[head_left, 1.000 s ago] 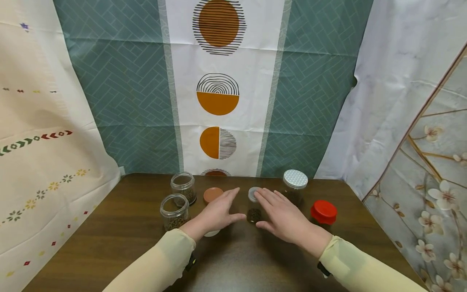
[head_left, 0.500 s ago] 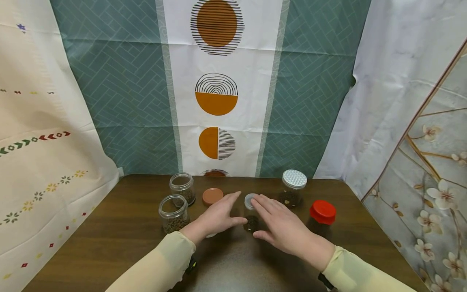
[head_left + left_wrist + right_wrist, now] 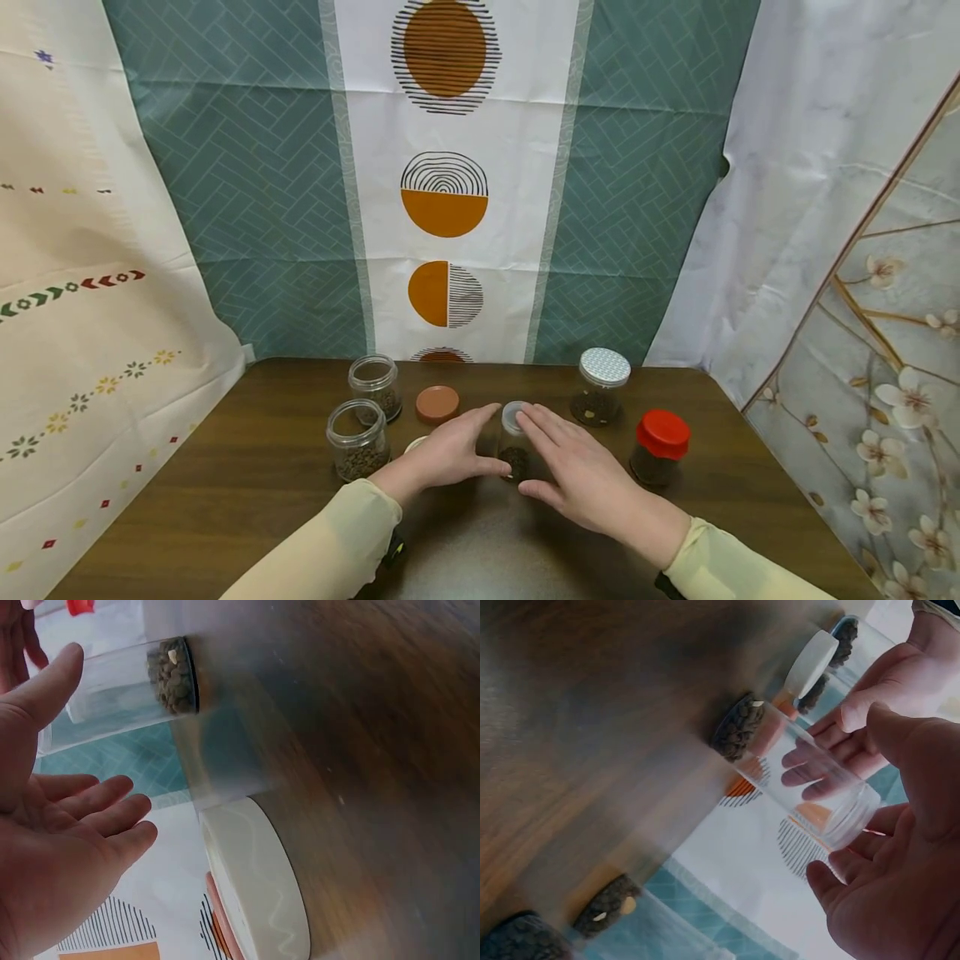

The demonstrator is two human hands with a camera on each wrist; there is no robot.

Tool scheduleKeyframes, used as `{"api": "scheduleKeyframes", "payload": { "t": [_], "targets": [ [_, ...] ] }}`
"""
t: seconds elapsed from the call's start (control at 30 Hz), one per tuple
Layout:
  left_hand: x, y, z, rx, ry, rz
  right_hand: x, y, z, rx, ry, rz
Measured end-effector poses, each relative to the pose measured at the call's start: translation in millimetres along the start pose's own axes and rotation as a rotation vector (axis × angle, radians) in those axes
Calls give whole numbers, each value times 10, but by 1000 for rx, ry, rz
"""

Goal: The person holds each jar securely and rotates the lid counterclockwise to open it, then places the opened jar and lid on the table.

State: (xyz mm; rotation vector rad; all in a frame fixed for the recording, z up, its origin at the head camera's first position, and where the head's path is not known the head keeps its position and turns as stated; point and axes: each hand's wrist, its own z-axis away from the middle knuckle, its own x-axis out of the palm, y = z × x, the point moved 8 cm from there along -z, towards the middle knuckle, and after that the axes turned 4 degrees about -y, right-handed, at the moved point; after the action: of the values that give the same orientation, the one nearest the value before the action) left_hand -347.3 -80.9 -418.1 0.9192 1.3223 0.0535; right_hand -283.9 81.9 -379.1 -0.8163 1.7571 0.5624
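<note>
- The left grip (image 3: 452, 452) is held wide at the left of a tall clear jar (image 3: 512, 437), thumb parted from nearly straight fingers; nothing is seen to be grasped.
- The right grip (image 3: 576, 467) is set opposite, also wide, with its fingertips by the jar's top; whether the wall is touched by either cannot be told.
- The jar is thus framed from both sides, presumably because a tall, narrow shape is easily tipped when met from one side only.
- It is stood upright on the worktop (image 3: 247, 467), between the palms. Brown pellets are gathered at its base, by which its weight is probably kept low; whether its pale top is a lid cannot be told.
- Just beyond the left fingers, a white disc (image 3: 262, 877) is seen, partly hidden in the head view, with a terracotta lid (image 3: 437, 404) farther off, laid flat, perhaps for steadiness.
- At the left, a near open jar (image 3: 358, 446) and a far open jar (image 3: 377, 392) are placed close together, mouths upward, so the pellets are contained.
- At the right, a patterned-lid jar (image 3: 600, 392) is stood far, and a red-topped jar (image 3: 660, 448) nearer, both covered.
</note>
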Motion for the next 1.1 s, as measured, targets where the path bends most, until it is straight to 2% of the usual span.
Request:
{"api": "scheduleKeyframes", "payload": {
  "t": [0.3,0.67,0.9,1.1],
  "targets": [
    [99,51,-99,0,-5,4,2,156,128,94,-3,-137],
    [228,146,-229,3,17,-49,21,229,216,147,12,-167],
    [251,138,-251,18,28,-43,10,224,240,172,9,-205],
    [225,156,-221,26,30,-76,18,242,257,200,-16,-267]
  ]
}}
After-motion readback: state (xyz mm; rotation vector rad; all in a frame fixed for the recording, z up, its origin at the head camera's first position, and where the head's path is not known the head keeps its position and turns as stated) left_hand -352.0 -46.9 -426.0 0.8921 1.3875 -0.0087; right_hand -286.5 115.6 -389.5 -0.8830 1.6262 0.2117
